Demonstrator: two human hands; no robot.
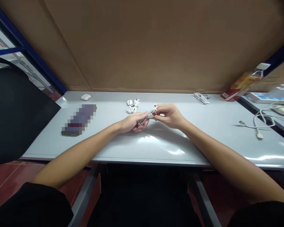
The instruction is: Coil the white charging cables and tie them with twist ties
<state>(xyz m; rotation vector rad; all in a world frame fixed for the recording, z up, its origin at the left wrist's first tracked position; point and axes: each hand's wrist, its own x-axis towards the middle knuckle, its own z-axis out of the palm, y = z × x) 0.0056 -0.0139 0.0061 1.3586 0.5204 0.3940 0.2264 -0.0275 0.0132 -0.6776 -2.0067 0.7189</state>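
Over the middle of the pale grey table (156,148), both my hands hold one bundled white cable (146,117). My left hand (132,122) is closed around the coiled part. My right hand (170,115) pinches the end with the plugs, which sticks up between the two hands. Just behind them lie two more coiled white cables (133,106) on the table top.
A small white earbud case (85,97) and a blurred dark flat object (79,119) lie at the left. Another coiled cable (202,97) and a tilted bottle (245,82) sit at the back right. A loose white cable (259,123) trails at the right edge. Brown cardboard stands behind.
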